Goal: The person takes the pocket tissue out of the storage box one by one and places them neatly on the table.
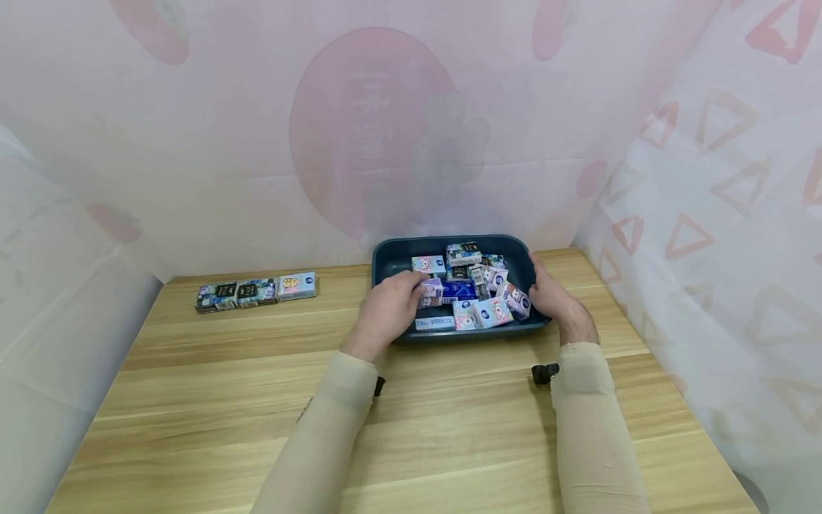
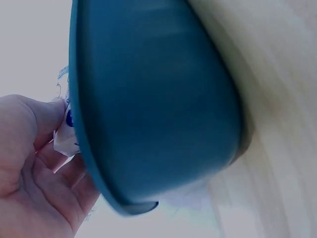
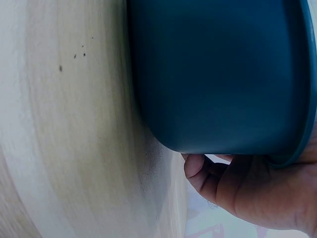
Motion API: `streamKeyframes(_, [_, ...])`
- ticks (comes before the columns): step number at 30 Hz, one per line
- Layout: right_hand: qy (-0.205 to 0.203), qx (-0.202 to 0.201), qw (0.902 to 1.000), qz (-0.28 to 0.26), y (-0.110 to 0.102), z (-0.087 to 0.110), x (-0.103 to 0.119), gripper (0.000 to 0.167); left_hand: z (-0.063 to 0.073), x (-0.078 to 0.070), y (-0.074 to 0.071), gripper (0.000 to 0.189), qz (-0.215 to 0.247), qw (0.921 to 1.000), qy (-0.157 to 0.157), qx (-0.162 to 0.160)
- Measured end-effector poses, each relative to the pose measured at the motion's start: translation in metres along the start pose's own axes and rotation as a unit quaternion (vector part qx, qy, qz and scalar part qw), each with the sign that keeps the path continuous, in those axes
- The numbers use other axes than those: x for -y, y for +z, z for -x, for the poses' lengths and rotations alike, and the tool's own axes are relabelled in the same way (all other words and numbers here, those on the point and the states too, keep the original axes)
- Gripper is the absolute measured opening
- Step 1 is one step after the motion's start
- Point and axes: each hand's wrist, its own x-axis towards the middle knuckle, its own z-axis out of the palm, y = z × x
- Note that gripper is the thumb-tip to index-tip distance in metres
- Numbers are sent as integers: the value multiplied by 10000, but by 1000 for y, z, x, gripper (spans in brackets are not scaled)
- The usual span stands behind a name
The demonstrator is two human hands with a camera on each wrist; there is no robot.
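A dark blue tray holds several small pocket tissue packs. My left hand reaches over the tray's left rim and pinches a purple-and-white tissue pack between thumb and fingers. In the left wrist view, part of that pack shows behind the tray's rim. My right hand grips the tray's right end, its fingers bent against the outer wall under the rim. Near it inside lies another purple-and-white pack. A dark blue pack lies mid-tray, by the left fingertips.
Left of the tray, two dark patterned tissue packs, one of them a floral pack, and a light blue pack form a row on the wooden table. A printed cloth wall rises right behind the tray.
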Motion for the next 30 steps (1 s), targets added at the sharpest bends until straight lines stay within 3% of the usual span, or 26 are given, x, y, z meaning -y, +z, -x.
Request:
streamKeyframes(5, [-52,-5,10000,48,0,-1,-1,87,-1,9,-10,33,22,9999,-88,-133])
streamKeyframes(17, [-91,-5,9999,62,-1,0,-3,86,1,35,-33,32,449,9953,-741,-442])
streamKeyframes(24, [-68,7,10000,19,-1,1,-1,87,4,56,-44,31,748,9918,-693,-775])
streamKeyframes(30, [-24,7,10000,45,-1,1,-1,87,9,76,-53,31,659,9904,-697,-991])
